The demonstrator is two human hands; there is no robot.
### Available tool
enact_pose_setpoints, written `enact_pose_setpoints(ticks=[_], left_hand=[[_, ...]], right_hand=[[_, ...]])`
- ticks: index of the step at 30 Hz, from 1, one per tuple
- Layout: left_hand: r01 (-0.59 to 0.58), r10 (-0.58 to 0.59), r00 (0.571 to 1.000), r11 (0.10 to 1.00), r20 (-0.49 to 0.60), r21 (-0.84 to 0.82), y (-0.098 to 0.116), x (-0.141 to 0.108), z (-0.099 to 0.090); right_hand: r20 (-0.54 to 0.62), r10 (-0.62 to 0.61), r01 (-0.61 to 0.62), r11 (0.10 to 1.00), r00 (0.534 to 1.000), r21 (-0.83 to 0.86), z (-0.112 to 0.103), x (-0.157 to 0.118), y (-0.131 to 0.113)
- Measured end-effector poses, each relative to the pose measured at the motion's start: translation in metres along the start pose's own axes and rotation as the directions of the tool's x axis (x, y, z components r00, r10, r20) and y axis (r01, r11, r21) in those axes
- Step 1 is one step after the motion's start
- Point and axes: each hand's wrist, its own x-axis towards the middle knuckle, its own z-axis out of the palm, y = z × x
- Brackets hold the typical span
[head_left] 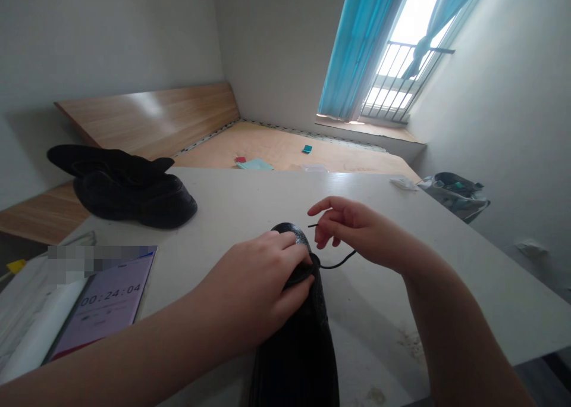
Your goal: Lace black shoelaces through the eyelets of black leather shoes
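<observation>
A black shoe (pixel 297 353) stands on the white table (pixel 379 312) in front of me, its toe pointing away. My left hand (pixel 261 276) lies over the shoe's upper, fingers curled round it and thumb along its side. A thin black shoelace (pixel 334 267) comes out of the shoe near those fingertips and loops to the right. My right hand (pixel 345 222), just right of the toe, pinches the lace, whose tip sticks out to the left of the fingers. Another black shoe (pixel 129 187) rests at the table's far left.
A screen with a running timer (pixel 107 303) lies at the left. Behind the table is a bed (pixel 276 136) with small coloured items on it. A bag (pixel 459 196) sits past the right edge, close to a clear plastic wrapper (pixel 404 184).
</observation>
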Motion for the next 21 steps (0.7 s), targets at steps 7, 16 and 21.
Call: enact_pose_setpoints(ticks=[7, 16, 21], left_hand=[[0.121, -0.120, 0.993, 0.985, 0.022, -0.121, 0.003, 0.003, 0.000], [0.043, -0.043, 0.999, 0.993, 0.008, -0.111, 0.000, 0.004, 0.005], [0.032, -0.038, 0.998, 0.992, -0.044, -0.122, -0.001, 0.003, 0.008]], right_hand=[[-0.256, 0.067, -0.043, 0.994, 0.964, 0.099, 0.028, -0.049, 0.026], [-0.438, -0.077, -0.007, 0.983, 0.896, -0.185, 0.078, -0.071, 0.032], [-0.519, -0.118, 0.003, 0.976, 0.847, -0.217, 0.089, -0.071, 0.030]])
